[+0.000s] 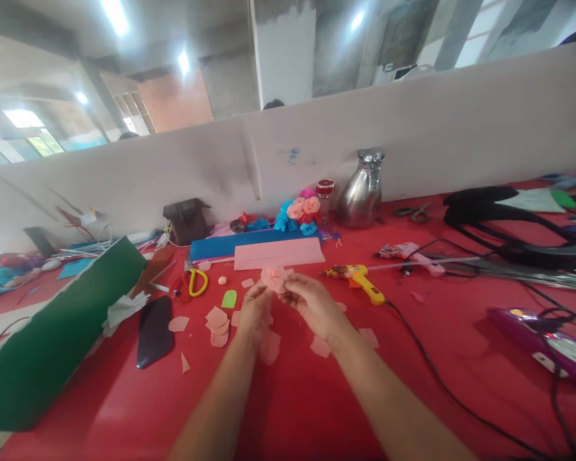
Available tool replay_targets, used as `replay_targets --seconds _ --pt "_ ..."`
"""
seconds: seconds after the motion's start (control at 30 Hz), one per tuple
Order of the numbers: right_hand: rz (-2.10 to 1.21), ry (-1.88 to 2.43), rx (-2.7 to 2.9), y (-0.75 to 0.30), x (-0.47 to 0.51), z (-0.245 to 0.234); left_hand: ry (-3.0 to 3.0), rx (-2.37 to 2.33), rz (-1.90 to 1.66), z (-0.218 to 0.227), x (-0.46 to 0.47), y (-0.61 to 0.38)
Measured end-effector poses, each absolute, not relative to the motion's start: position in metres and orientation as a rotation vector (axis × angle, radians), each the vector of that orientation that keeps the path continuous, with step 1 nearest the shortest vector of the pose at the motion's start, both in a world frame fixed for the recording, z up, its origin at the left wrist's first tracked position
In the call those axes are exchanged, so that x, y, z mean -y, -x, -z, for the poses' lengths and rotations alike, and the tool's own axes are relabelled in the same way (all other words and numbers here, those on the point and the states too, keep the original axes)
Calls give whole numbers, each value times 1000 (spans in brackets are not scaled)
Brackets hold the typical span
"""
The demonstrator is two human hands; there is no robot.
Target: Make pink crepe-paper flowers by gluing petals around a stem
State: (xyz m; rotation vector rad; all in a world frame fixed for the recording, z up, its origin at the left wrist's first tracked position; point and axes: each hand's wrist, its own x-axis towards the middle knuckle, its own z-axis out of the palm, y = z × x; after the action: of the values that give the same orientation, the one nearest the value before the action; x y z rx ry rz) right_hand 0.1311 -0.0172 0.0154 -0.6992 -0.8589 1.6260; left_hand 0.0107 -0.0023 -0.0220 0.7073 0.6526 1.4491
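A pale pink paper flower (272, 278) is held up between my two hands, above the red table. My left hand (255, 304) pinches it from below on the left side. On the right, the fingers of my right hand (310, 301) are closed on its petals. Cut pink paper petals (217, 320) lie around and beneath my hands, some in a small stack. A light green rounded piece (229, 299) lies left of my left hand. Just right of my right hand is a yellow hot glue gun (365, 282) with a dark cord.
Behind the hands lie a folded pink paper sheet (278, 254) and blue paper (211, 248). Yellow-handled scissors (198, 282), a dark phone (154, 333) and a green board (67, 339) are left. A steel jug (361, 192) and finished paper flowers (303, 208) stand by the partition.
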Motion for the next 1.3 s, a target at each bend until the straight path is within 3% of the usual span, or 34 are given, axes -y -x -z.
replay_targets --seconds 0.33,0.93,1.3 --pt "-1577 723 884 -138 17 -17 -992 -757 -1427 21 0 -2" --pt "-1442 789 1016 -135 17 -16 -1020 -862 -1519 27 0 -2" --pt "-1418 865 826 -138 12 -12 -895 -960 -1533 28 0 -3"
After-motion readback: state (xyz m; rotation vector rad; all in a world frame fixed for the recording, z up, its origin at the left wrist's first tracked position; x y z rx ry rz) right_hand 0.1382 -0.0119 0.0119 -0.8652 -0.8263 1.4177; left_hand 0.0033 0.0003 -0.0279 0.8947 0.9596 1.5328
